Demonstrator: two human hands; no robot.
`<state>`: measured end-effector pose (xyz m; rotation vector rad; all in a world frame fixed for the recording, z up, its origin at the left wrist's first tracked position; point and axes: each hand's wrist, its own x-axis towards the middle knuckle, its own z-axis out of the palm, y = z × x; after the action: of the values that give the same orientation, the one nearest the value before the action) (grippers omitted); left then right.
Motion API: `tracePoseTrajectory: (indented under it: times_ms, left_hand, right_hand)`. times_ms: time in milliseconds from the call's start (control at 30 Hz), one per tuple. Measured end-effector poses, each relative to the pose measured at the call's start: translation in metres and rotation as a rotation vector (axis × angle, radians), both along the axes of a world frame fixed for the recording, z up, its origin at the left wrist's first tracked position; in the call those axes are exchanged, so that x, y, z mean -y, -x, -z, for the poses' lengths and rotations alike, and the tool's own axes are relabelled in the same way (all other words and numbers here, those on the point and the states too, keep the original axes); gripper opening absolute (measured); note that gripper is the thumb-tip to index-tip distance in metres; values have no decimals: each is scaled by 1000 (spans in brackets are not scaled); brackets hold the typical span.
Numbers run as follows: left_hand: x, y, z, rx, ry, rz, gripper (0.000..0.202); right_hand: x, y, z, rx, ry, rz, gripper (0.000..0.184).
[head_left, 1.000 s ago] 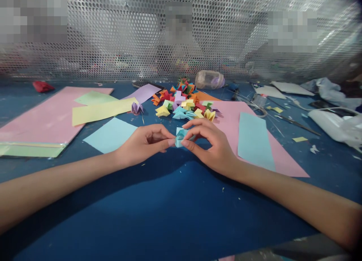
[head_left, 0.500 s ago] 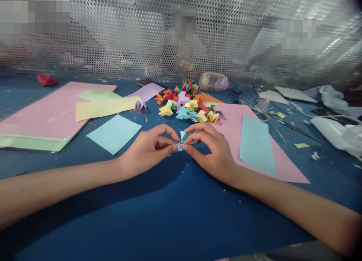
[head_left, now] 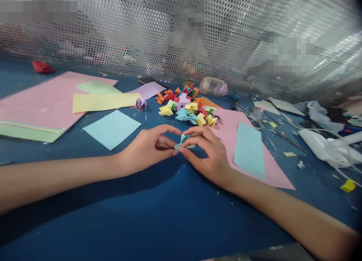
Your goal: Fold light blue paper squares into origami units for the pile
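A small folded piece of light-blue paper (head_left: 184,139) is pinched between both hands above the blue table. My left hand (head_left: 152,143) grips its left edge with thumb and fingertips. From the other side, my right hand (head_left: 208,150) holds it between thumb and fingers, which cover part of it. Just beyond the hands lies a pile of folded paper pieces (head_left: 183,99) in several colours. A light-blue paper square (head_left: 112,129) rests flat to the left of my left hand. Right of my right hand, a light-blue paper strip (head_left: 249,150) lies on a pink sheet (head_left: 275,174).
At left are a pink paper stack (head_left: 51,103), a yellow strip (head_left: 106,103) and a purple folded piece (head_left: 140,103). A clear plastic jar (head_left: 213,86) lies near the perforated metal screen (head_left: 152,31). A white glue gun (head_left: 325,146), its cable and paper scraps are at right.
The folded light-blue paper has tilted lower between my fingertips, and the fingers of both hands have shifted slightly around it. The camera view has turned a little, showing more of the glue gun.
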<state>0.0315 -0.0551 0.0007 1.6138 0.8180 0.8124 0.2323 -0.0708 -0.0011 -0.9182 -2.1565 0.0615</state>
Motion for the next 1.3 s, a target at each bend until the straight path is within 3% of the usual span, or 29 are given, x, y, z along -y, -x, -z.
tracePoseTrajectory:
  times_ms: [233, 400, 467, 600, 767, 933, 1300]
  left_hand:
    - [0, 1, 2, -46, -119, 3, 31]
    - [-2, 3, -3, -97, -132, -17, 32]
    - [-4, 4, -4, -106, -131, -49, 35]
    - [-10, 5, -1, -76, -125, -86, 30]
    - [-12, 5, 3, -80, -138, -68, 29]
    - [-11, 6, 3, -134, -216, -101, 24]
    - [-9, 6, 3, -112, -317, -59, 42]
  right_hand:
    - [0, 0, 0, 40, 1, -10, 5]
    - [1, 3, 0, -63, -35, 17, 42]
    - [0, 4, 1, -159, -59, 49, 49]
    - [-2, 2, 1, -226, -123, 80, 37]
    - [-2, 1, 0, -66, -120, 42, 20]
    - [-1, 1, 1, -90, -121, 28, 25]
    - [-1, 4, 4, -284, 73, -30, 28]
